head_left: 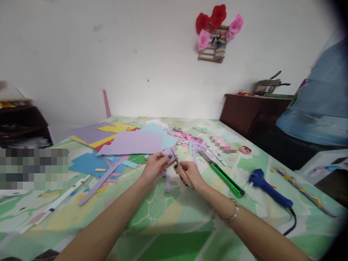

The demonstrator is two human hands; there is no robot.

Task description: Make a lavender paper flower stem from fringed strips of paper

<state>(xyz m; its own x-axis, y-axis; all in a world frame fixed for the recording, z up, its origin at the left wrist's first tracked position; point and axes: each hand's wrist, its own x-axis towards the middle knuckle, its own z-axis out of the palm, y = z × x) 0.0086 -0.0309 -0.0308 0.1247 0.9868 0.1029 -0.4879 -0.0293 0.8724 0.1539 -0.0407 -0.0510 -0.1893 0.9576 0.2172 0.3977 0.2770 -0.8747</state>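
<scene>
**Paper piece (169, 154) mid-cut above the table (163, 224)**

Big coloured sheets (133, 142) and cut strips (168, 183) lie around, so much cutting looks done. Left hand (153, 167) pinches the lilac paper piece; right hand (190, 173) grips scissors (176, 160) at its edge.

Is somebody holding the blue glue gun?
No, the blue glue gun lies untouched on the table, to the right of the right hand.

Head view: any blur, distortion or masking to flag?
Head view: wide-angle bending, dark vignette in the right corners; one pixelated patch at the left edge, another on the table; soft, even light; left hand holding purple paper and right hand with scissors fairly sharp.
</scene>
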